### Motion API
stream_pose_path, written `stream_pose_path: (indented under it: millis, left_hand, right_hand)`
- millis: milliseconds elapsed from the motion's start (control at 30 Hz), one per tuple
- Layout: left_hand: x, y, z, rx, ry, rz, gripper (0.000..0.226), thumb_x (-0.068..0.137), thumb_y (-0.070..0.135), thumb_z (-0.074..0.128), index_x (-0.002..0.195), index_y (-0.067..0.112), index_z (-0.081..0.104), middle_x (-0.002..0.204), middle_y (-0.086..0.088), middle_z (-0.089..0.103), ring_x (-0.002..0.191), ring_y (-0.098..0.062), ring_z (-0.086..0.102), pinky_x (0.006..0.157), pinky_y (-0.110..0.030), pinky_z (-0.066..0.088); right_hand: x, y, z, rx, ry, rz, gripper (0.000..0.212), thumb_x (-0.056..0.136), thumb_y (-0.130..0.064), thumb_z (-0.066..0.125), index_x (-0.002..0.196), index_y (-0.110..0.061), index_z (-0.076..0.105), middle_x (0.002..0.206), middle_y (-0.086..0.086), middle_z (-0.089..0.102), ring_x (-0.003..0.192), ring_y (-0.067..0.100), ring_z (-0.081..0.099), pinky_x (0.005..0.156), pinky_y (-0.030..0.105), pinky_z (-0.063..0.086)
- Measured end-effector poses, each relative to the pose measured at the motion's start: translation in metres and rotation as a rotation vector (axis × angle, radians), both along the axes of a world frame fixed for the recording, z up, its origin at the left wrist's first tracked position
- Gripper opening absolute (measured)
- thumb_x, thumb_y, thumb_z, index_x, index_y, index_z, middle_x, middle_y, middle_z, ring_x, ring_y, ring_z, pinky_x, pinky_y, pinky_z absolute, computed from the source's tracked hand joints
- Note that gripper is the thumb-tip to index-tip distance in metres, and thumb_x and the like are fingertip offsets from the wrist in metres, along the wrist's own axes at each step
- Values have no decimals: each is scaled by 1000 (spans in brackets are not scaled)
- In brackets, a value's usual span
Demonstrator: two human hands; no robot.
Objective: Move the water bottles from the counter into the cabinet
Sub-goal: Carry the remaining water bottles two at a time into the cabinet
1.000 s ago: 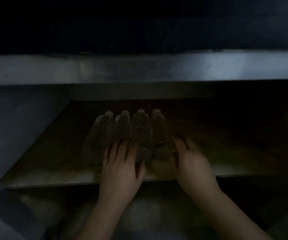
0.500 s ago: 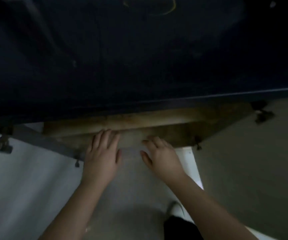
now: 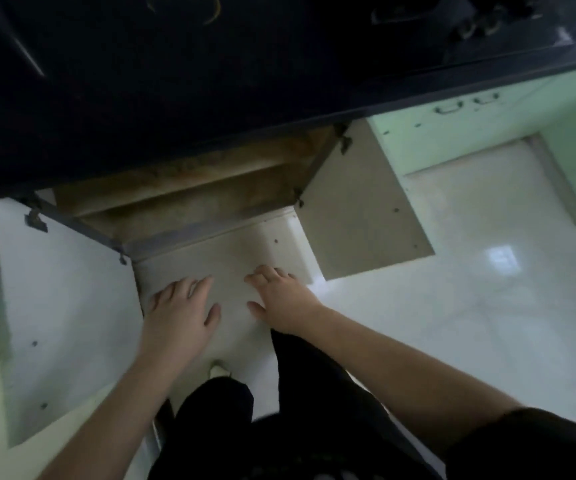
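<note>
Looking down from above, the cabinet (image 3: 189,188) under the dark counter (image 3: 175,81) stands with both doors swung wide; the left hand (image 3: 179,311) and right hand (image 3: 281,299) hover in front of it, fingers loosely spread, holding nothing; no water bottles show (the shelf is mostly hidden by the counter edge), so how many are stowed or left I cannot tell

We see a glossy white tile floor (image 3: 487,306) w/ a bright light reflection (image 3: 501,259), pale green cupboard fronts (image 3: 470,126) at right, dark countertop (image 3: 210,98) overhead.
</note>
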State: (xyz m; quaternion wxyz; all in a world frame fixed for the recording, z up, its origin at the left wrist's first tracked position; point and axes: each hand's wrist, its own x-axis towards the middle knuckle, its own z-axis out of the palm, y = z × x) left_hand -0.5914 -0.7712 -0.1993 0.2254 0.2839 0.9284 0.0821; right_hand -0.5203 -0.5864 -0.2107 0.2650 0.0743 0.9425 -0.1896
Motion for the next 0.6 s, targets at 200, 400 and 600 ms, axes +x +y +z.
stream_pose_path:
  millis: [200,400,600]
  left_hand:
    - [9,18,59,191,-8,-181,48,99,41,44,143,22,45,145,0,49,128,-22,47,99,-39,41]
    - [19,85,102,292,69,-426,48,99,43,42,145,27,43,147,2,46,133,-18,42,107,-40,34]
    - [41,174,157,342,274,-586,47,97,44,44,141,28,48,143,1,51,132,-18,45,107,-40,34]
  right_hand:
    - [63,22,81,97,13,-127,55,97,-43,44,145,-16,38,145,9,42,122,30,50,102,43,42]
    - [120,60,140,278,320,-377,40,97,-40,47,131,-19,54,127,5,59,109,27,60,90,37,48]
    - [183,117,170,396,509,-678,33,95,-37,51,121,-20,63,117,2,66,99,28,64,81,36,51]
